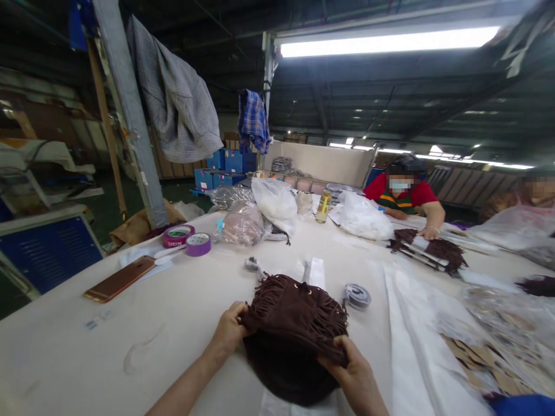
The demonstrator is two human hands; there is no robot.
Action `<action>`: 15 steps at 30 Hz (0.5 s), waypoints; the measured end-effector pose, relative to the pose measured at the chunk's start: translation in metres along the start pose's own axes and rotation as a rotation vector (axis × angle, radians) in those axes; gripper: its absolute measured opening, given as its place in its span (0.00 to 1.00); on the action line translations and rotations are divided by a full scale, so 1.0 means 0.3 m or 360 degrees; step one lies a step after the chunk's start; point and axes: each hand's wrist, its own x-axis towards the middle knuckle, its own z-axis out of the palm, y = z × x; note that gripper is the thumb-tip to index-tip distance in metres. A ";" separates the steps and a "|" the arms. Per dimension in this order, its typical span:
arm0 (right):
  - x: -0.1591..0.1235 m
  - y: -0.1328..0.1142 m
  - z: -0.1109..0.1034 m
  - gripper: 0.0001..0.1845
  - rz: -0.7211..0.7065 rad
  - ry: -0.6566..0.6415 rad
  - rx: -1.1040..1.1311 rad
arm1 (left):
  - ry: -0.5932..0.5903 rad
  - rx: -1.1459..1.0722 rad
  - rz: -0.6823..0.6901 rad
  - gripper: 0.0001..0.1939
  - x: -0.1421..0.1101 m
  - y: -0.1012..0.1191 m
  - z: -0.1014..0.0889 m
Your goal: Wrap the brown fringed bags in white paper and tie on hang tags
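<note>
A dark brown fringed bag (288, 312) is held over the near middle of the white table, its rounded base toward me and its fringe and metal eyelets facing away. My left hand (232, 326) pinches its left edge between thumb and fingers. On the opposite edge, my right hand (349, 364) is closed, thumb on top. A coiled grey strap (358, 295) lies just beyond the bag on the right. Behind the bag is a strip of white material (315, 271), partly hidden by it.
Left on the table (173, 323) are a phone (121, 279) and purple tape rolls (198, 244). Plastic-wrapped goods (243, 224) and a yellowish bottle (323, 207) stand farther back. Across the table, a co-worker's hand (429, 232) touches another brown fringed piece (446, 251). White sheeting (411, 335) covers the right side.
</note>
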 end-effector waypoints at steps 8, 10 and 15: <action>0.028 0.008 -0.052 0.09 0.0095 -0.0244 0.0130 | -0.0079 0.0023 0.0004 0.14 -0.002 0.011 0.004; 0.035 0.025 -0.054 0.11 0.0087 -0.0233 0.0163 | -0.0088 0.0068 0.0015 0.15 0.009 0.018 0.001; 0.018 0.093 -0.029 0.13 0.0017 -0.0097 0.0151 | -0.0132 0.0185 0.0043 0.15 0.024 0.000 0.005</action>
